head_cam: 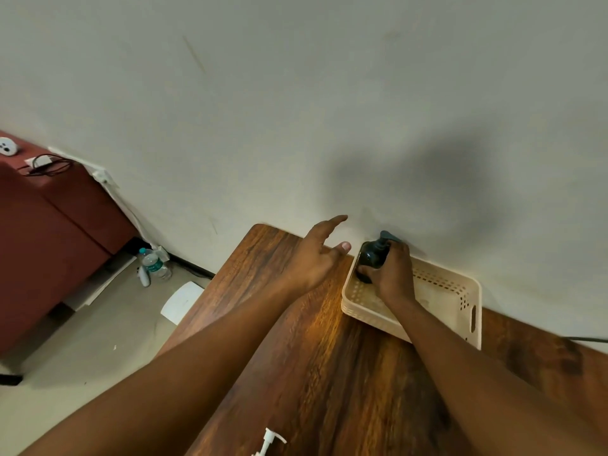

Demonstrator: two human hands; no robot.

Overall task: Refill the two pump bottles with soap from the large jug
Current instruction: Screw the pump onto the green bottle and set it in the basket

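Wooden table (312,357) against a pale wall. Right hand (391,274) is wrapped round a dark bottle (371,255) in the basket (460,291); left hand (312,258) hangs spread and empty just beside. Rigid, probably smooth plastic; gripping the body low, not the pump, looks safest.

Dark pump-top bottle (373,255): lower body + right side covered by right hand (391,278); base contact w/ cream perforated plastic basket (460,291) not visible. Basket near wall partly behind right forearm; interior mostly blocked. White pump head w/ tube (271,439): cut off by bottom edge, lower part unseen. Black cable (589,339): runs off right edge. Clear plastic water bottle (154,264) on floor: label too small to read. Maroon cabinet (49,232): cut by left edge. Both arms leave frame at bottom.
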